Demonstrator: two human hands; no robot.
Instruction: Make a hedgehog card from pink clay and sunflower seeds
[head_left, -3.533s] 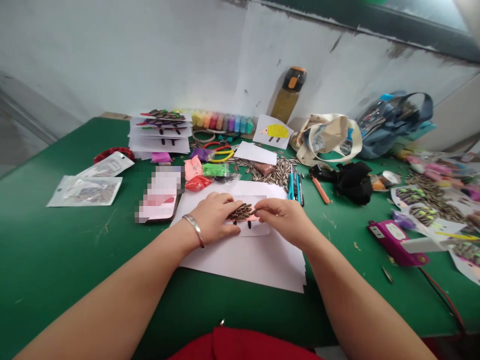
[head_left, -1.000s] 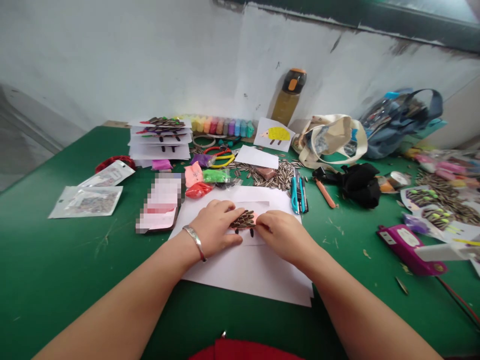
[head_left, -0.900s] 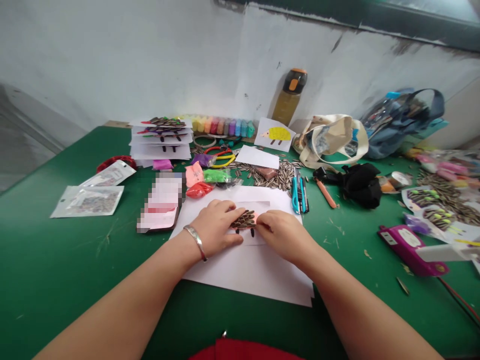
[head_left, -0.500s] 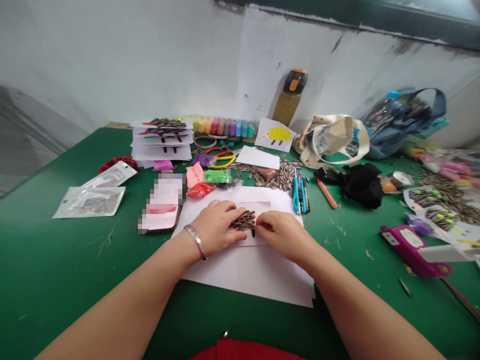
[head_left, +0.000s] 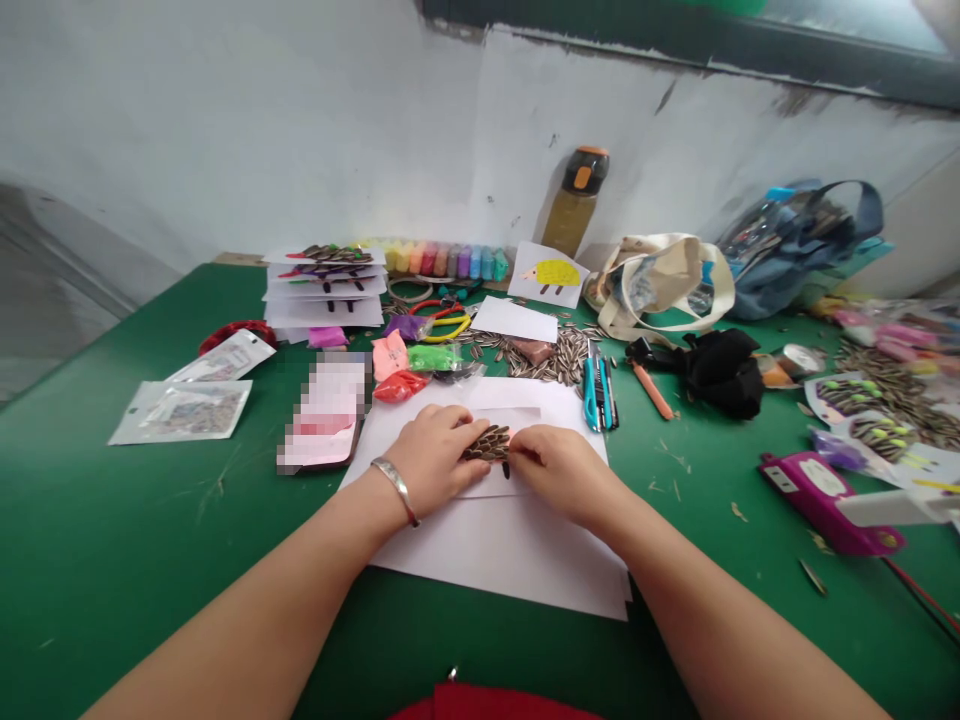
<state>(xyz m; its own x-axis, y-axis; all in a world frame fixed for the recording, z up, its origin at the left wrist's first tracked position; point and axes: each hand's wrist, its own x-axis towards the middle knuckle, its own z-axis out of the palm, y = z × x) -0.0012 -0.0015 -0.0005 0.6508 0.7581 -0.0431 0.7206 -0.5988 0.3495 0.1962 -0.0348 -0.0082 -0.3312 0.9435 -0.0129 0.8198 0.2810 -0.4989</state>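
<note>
A hedgehog picture with a body of overlapping sunflower seeds (head_left: 487, 443) lies on a small white card (head_left: 487, 487), itself on larger white sheets (head_left: 510, 560). My left hand (head_left: 431, 450) rests at the picture's left side, thumb and fingers apart, fingertips by the seeds. At the right end, my right hand (head_left: 559, 465) has its fingers pinched together and bent down to the card, hiding whatever is in them. A sliver of pink shows beside these fingertips. One short dark leg (head_left: 506, 470) is visible below the seeds.
Beyond the sheets lie bags of coloured clay (head_left: 435, 357), loose sunflower seeds (head_left: 559, 358) and a blue cutter (head_left: 598, 390). A phone (head_left: 326, 410) is to the left, a purple glue gun (head_left: 829, 505) to the right. Stacked cards (head_left: 326, 310) and a bottle (head_left: 576, 205) stand at the back.
Both hands stay at the seed hedgehog with almost the same grip. My right fingers cover slightly more of the pink part. The view has tilted up slightly.
</note>
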